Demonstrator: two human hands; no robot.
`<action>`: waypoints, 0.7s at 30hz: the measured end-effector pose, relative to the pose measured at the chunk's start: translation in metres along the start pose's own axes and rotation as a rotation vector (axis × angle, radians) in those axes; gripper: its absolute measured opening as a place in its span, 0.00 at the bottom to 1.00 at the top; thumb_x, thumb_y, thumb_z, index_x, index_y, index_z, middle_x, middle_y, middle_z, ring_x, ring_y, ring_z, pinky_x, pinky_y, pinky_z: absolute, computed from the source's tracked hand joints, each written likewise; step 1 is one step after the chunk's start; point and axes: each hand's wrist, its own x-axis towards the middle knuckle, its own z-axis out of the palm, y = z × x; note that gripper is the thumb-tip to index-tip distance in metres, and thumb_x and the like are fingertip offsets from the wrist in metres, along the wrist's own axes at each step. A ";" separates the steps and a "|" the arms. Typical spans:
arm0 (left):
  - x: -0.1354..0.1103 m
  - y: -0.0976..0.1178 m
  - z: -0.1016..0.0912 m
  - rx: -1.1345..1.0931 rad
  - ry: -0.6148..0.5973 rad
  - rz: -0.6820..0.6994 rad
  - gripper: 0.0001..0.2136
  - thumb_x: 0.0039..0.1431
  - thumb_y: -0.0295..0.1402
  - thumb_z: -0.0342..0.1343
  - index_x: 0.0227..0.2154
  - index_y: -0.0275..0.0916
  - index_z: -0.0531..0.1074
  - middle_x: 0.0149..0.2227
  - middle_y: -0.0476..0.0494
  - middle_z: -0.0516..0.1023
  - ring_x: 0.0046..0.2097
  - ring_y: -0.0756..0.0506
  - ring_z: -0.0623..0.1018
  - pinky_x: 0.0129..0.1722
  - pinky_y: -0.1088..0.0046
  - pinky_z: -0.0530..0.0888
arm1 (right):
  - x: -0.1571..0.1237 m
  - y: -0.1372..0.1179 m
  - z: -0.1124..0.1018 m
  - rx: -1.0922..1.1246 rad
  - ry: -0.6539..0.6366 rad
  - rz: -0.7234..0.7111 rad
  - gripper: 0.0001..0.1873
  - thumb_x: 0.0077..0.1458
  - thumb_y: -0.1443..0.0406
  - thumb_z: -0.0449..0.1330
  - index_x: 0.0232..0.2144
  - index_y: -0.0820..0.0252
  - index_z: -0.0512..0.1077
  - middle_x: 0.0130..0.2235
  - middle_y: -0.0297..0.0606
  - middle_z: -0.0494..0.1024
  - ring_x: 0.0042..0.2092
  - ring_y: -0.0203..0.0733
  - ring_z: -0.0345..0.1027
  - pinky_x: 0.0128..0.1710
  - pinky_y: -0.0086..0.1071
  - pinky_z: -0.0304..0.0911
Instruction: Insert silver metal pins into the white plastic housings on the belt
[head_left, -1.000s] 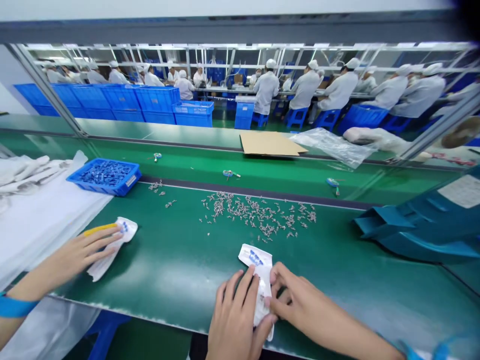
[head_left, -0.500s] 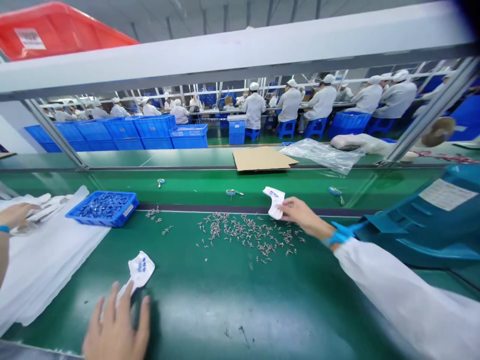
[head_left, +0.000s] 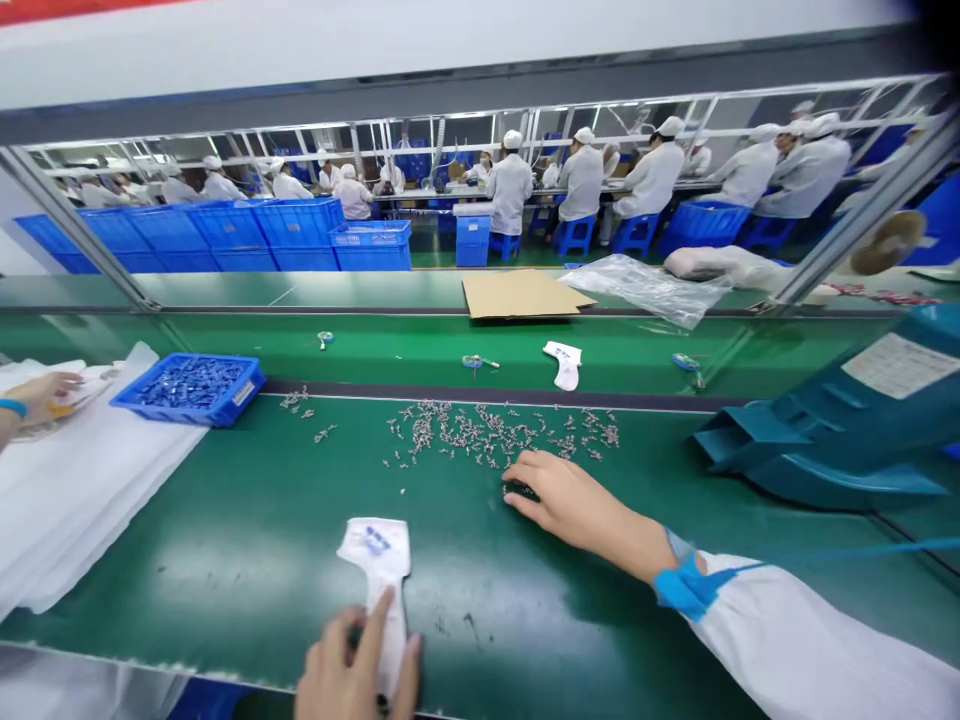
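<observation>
My left hand (head_left: 360, 655) is at the front edge of the green bench. Its fingers and thumb close around the narrow handle of a white gun-shaped piece (head_left: 379, 545) with blue print on its wide end. My right hand (head_left: 562, 495), a blue band at its wrist, rests at the near edge of a scatter of small metal parts (head_left: 480, 432). Its thumb and fingers are bent but apart, with a few of those parts by the tips. Another white gun-shaped piece (head_left: 568, 368) lies alone on the green belt (head_left: 397, 340) beyond.
A blue tray (head_left: 244, 395) of small blue parts stands left, beside white sheets (head_left: 90, 490). Another person's hand (head_left: 45, 395) is over them. A teal machine (head_left: 847, 420) stands right. Small wired parts (head_left: 480, 362) and cardboard (head_left: 517, 293) lie farther back. Several seated people work beyond.
My right hand has let go of a white piece on the belt and come back toward the metal parts. My left hand has moved right with the other white piece.
</observation>
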 end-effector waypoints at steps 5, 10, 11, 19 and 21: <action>0.007 0.093 0.004 -0.062 -0.052 -0.022 0.21 0.56 0.36 0.61 0.53 0.43 0.74 0.41 0.38 0.75 0.35 0.41 0.74 0.31 0.67 0.69 | 0.014 -0.014 0.008 -0.248 -0.056 -0.085 0.06 0.64 0.68 0.57 0.37 0.60 0.76 0.38 0.43 0.79 0.41 0.49 0.71 0.39 0.37 0.60; 0.016 0.118 0.002 -0.308 -0.048 -0.088 0.21 0.59 0.36 0.58 0.56 0.44 0.70 0.45 0.38 0.75 0.40 0.39 0.74 0.35 0.65 0.70 | 0.015 -0.010 0.009 -0.330 -0.037 -0.130 0.11 0.65 0.70 0.52 0.34 0.64 0.74 0.36 0.47 0.78 0.40 0.51 0.69 0.40 0.40 0.58; 0.019 0.118 -0.001 -0.370 -0.038 -0.117 0.19 0.61 0.36 0.56 0.55 0.44 0.70 0.46 0.38 0.75 0.41 0.40 0.75 0.37 0.64 0.71 | 0.013 -0.011 0.007 -0.283 -0.028 -0.122 0.12 0.65 0.70 0.52 0.35 0.64 0.74 0.36 0.47 0.78 0.40 0.50 0.68 0.40 0.40 0.59; 0.058 0.110 -0.031 -0.742 0.054 -0.143 0.11 0.65 0.29 0.53 0.48 0.46 0.72 0.41 0.47 0.79 0.40 0.48 0.76 0.37 0.74 0.73 | -0.022 -0.058 -0.013 1.139 -0.255 0.128 0.16 0.63 0.52 0.58 0.36 0.58 0.73 0.36 0.35 0.76 0.38 0.40 0.68 0.41 0.33 0.63; 0.059 0.113 -0.032 -0.774 0.119 -0.148 0.10 0.64 0.27 0.54 0.46 0.45 0.73 0.39 0.48 0.79 0.38 0.49 0.76 0.37 0.74 0.74 | -0.027 -0.066 -0.007 1.347 -0.286 0.149 0.16 0.60 0.52 0.62 0.34 0.59 0.72 0.36 0.35 0.76 0.40 0.39 0.69 0.44 0.33 0.63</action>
